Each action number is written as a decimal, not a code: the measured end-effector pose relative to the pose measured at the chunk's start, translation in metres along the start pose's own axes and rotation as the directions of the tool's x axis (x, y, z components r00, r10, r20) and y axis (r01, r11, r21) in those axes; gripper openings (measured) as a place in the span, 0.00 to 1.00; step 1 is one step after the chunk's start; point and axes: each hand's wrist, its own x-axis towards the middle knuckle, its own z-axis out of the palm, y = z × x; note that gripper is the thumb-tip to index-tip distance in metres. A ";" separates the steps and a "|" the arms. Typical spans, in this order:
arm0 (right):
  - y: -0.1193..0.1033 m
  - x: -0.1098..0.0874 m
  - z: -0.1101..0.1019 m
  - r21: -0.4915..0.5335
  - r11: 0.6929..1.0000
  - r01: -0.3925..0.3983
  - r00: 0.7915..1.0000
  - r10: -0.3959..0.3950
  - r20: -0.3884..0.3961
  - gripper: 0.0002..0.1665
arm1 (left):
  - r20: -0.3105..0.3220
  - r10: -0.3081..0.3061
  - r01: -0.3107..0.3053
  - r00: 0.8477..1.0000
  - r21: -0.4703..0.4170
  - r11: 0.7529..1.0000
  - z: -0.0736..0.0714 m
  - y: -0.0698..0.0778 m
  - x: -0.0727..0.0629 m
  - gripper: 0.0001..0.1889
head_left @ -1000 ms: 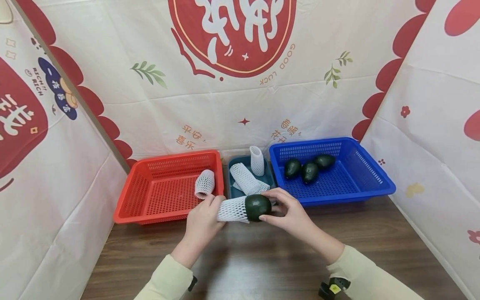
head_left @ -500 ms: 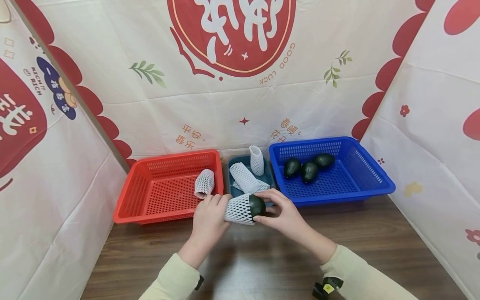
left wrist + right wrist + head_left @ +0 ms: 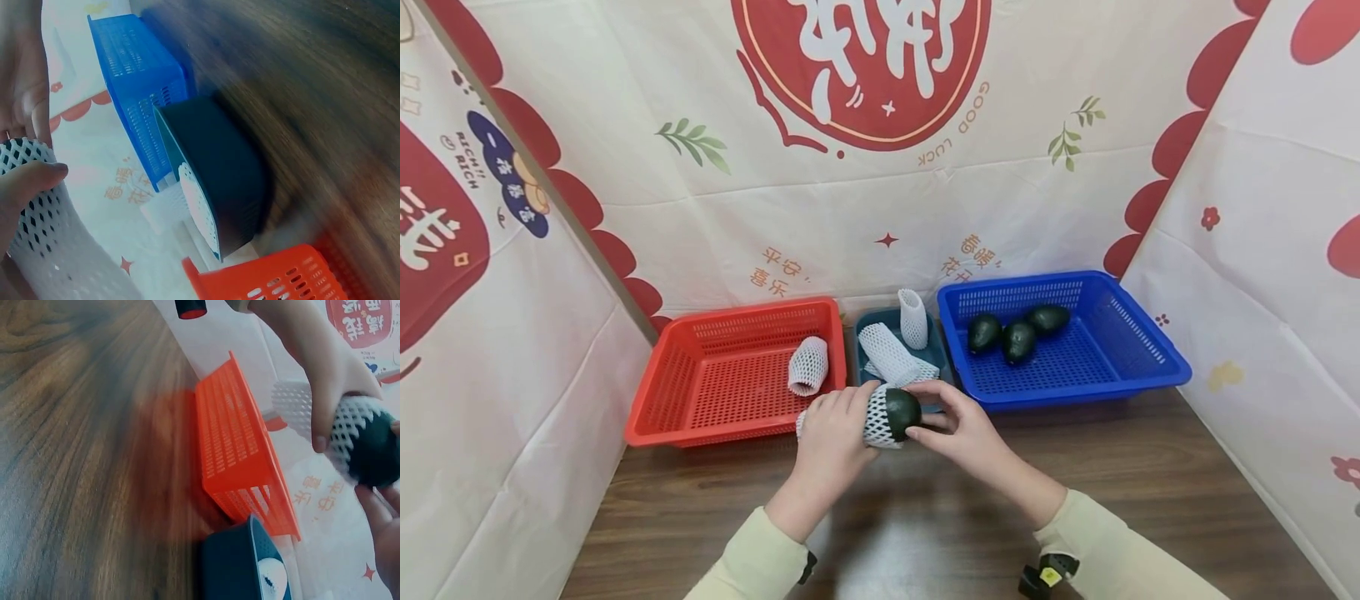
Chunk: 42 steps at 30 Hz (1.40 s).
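Note:
In the head view my left hand grips a white foam net sleeve stretched over a dark green avocado. The avocado's right end sticks out of the netting. My right hand holds that bare end between thumb and fingers. From the left wrist view, the left thumb presses on the net, whose loose tail hangs down beyond the hand. Both hands are above the wooden table, in front of a small teal tray.
A red basket on the left holds one netted fruit. Several foam sleeves lie in the teal tray, one standing upright. At right, a blue basket contains three avocados. Printed cloth surrounds the table.
The avocado has gone deeper into the net sleeve, leaving less of it bare. My left hand has shifted right, along the sleeve and over the covered part; my right hand has moved slightly left.

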 end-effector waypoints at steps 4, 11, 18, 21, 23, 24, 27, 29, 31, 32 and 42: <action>0.002 -0.001 -0.004 0.039 0.999 0.035 0.999 -0.036 0.027 0.25 | -0.016 -0.015 0.015 1.000 -0.009 1.000 -0.001 -0.002 0.000 0.40; 0.001 -0.002 -0.005 -0.019 0.993 0.120 0.993 -0.120 -0.012 0.22 | -0.072 0.048 -0.048 0.996 -0.004 0.999 -0.003 0.002 -0.001 0.38; 0.002 -0.002 0.001 0.013 0.983 0.186 0.982 -0.185 -0.026 0.23 | -0.082 0.067 -0.069 0.994 -0.025 0.997 -0.003 0.008 -0.001 0.37; 0.003 -0.003 0.004 0.011 0.983 0.184 0.982 -0.184 -0.040 0.24 | -0.074 0.066 -0.069 0.995 -0.038 0.997 -0.002 0.009 -0.001 0.36; 0.004 -0.003 0.005 0.010 0.985 0.172 0.984 -0.171 -0.047 0.23 | -0.066 0.060 -0.063 0.996 -0.044 0.997 -0.002 0.010 0.000 0.36; 0.004 -0.003 0.006 0.010 0.986 0.166 0.985 -0.165 -0.049 0.23 | -0.060 0.055 -0.057 0.997 -0.046 0.997 -0.001 0.011 0.000 0.35; 0.005 -0.002 0.007 0.011 0.990 0.137 0.989 -0.137 -0.053 0.23 | -0.046 0.045 -0.048 0.998 -0.052 0.998 -0.002 0.013 0.001 0.34; 0.005 -0.003 0.008 0.009 0.994 0.111 0.992 -0.110 -0.057 0.21 | -0.040 0.046 -0.048 0.998 -0.057 0.997 -0.002 0.014 0.002 0.34; 0.005 -0.003 0.010 0.012 0.996 0.091 0.994 -0.090 -0.059 0.20 | -0.035 0.052 -0.053 0.998 -0.059 0.997 -0.002 0.015 0.002 0.34; 0.005 -0.002 0.010 0.011 0.996 0.085 0.995 -0.084 -0.061 0.20 | -0.031 0.054 -0.056 0.998 -0.059 0.997 -0.001 0.015 0.002 0.34; 0.008 -0.005 0.016 -0.001 0.999 0.041 0.996 -0.041 -0.075 0.17 | -0.075 0.113 -0.116 0.991 -0.031 0.993 0.004 0.016 0.002 0.31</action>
